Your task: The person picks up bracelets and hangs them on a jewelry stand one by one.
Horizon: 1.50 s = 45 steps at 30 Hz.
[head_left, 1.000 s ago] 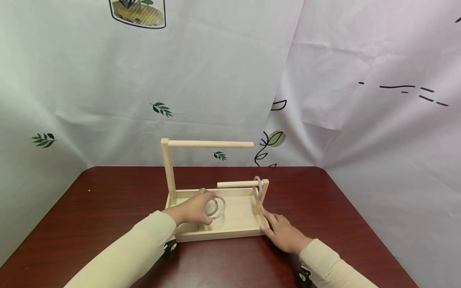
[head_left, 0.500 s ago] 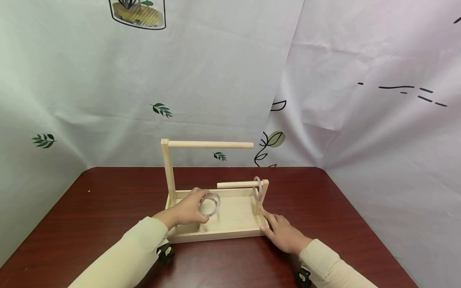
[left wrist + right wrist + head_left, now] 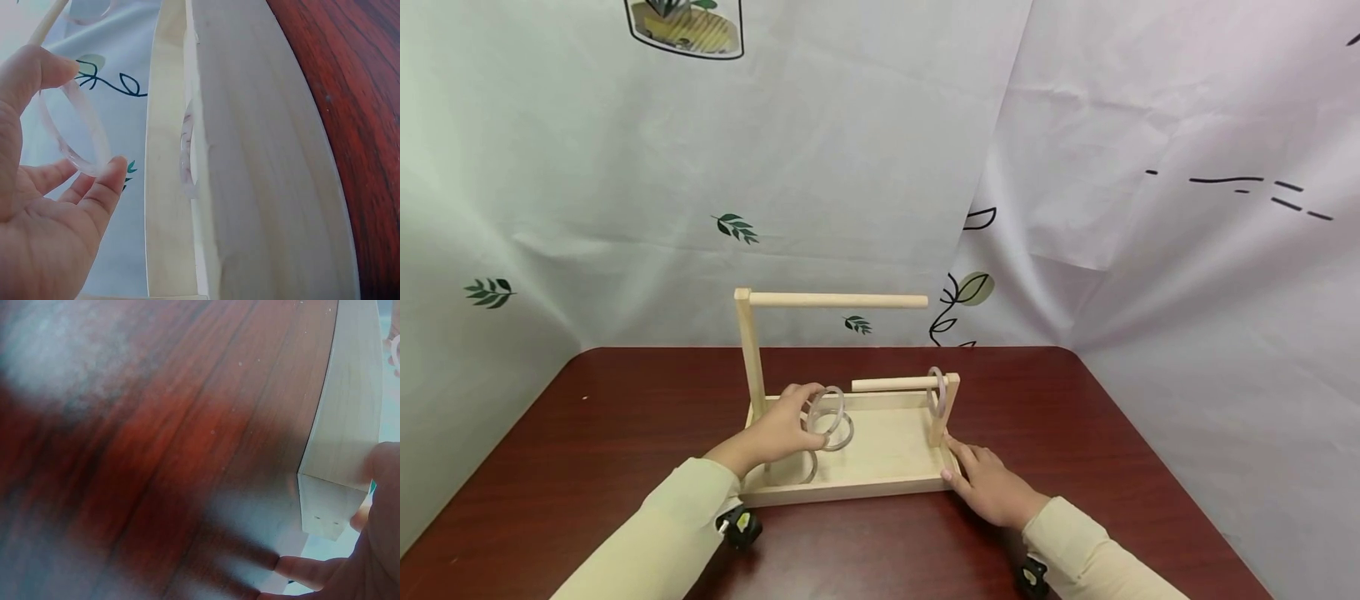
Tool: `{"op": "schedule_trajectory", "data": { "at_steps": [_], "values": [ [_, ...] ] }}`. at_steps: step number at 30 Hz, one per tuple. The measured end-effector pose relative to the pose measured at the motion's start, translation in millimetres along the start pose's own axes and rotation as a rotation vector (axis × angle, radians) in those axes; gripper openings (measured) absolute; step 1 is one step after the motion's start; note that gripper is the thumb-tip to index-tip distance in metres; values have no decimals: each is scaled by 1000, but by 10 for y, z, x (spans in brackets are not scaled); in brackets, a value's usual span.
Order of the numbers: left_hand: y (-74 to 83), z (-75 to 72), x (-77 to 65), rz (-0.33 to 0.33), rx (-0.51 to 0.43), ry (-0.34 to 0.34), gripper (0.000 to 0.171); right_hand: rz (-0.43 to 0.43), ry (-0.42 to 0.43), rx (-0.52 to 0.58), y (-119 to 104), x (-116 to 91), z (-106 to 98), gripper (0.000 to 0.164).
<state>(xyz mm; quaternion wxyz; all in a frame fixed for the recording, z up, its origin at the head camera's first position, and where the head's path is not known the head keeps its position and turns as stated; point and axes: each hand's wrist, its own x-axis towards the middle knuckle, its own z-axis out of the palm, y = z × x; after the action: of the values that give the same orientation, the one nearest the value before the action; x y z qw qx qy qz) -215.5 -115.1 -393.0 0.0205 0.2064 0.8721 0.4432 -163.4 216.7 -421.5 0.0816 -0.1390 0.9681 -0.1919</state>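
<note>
In front of the wooden tray [image 3: 872,488], dark red tabletop [image 3: 880,550]. At the tray's near right corner, a right hand [image 3: 992,487] with fingers extended, touching the wood without grasping. Inside the tray by its front wall, a pale ring [image 3: 813,471], partly hidden, apparently lying flat. Over the tray's left part, a left hand [image 3: 781,427], half open, with a translucent ring [image 3: 94,125] pinched between thumb and fingertips. Beyond, on the tray floor, another ring [image 3: 852,435]. Above the tray's right end, a short peg [image 3: 887,384] through a hanging ring [image 3: 942,396]; behind the tray, leaf-printed cloth [image 3: 880,167].
</note>
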Motion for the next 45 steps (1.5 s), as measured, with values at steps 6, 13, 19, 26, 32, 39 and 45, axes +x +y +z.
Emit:
{"op": "schedule_trajectory", "data": {
  "at_steps": [6, 13, 19, 26, 32, 39, 45],
  "values": [
    [2, -5, -6, -68, -77, 35, 74, -2, 2, -10, -12, 3, 14, 60],
    [9, 19, 3, -132, -217, 60, 74, 4, -4, -18, -5, -12, 0, 60],
    [67, 60, 33, -133, -308, 59, 74, -6, 6, -14, 0, -18, -9, 59],
    [143, 116, 92, -92, -362, 83, 75, -27, 33, -10, -8, -18, -19, 59],
    [173, 167, 135, -82, -401, 97, 76, -24, 32, -13, -14, -19, -13, 59],
    [216, 222, 162, -97, -443, 120, 74, -5, 19, -11, -21, -19, -6, 59],
    [246, 280, 187, -137, -429, 135, 73, -20, 28, -9, -18, -23, -16, 59]
  ]
}}
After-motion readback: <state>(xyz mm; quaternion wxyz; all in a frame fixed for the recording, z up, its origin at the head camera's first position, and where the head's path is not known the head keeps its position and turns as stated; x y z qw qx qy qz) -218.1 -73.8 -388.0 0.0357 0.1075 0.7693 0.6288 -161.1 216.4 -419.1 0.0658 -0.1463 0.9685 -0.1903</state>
